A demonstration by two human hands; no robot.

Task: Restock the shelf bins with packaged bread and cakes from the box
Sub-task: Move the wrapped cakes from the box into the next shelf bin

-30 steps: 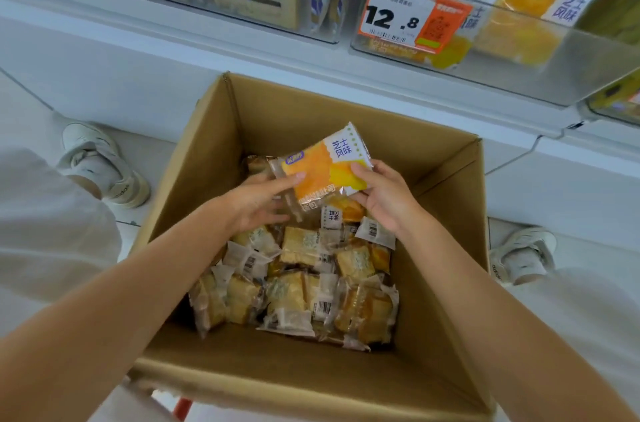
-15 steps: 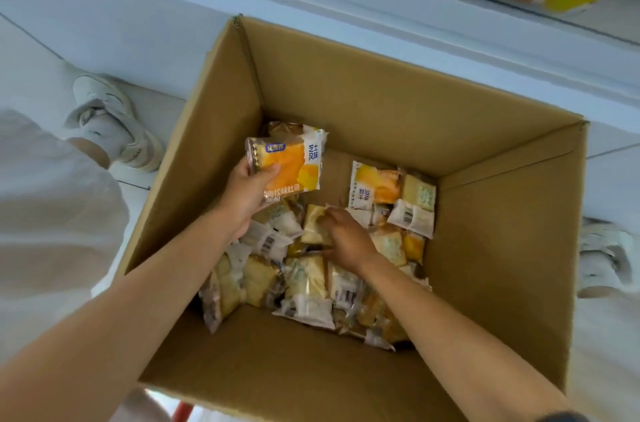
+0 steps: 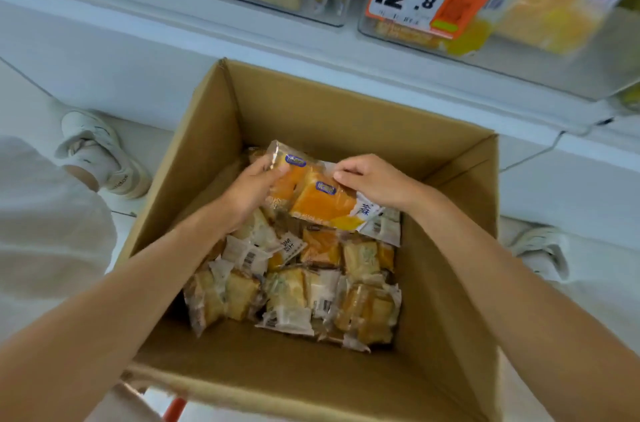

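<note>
The open brown box [image 3: 346, 117] sits below the clear bins [image 3: 554, 68] at twelve o'clock. Two orange packs [image 3: 322, 205], overlapped and tilted, are held up at the box's far side. Small wrapped cakes [image 3: 298, 293] lie jumbled across its floor toward six o'clock.

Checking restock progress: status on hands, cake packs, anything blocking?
Left hand grips orange cake packs; right hand pinches one. Packs held over the box, not yet binned. Nothing seen blocking the shelf bin.
</note>
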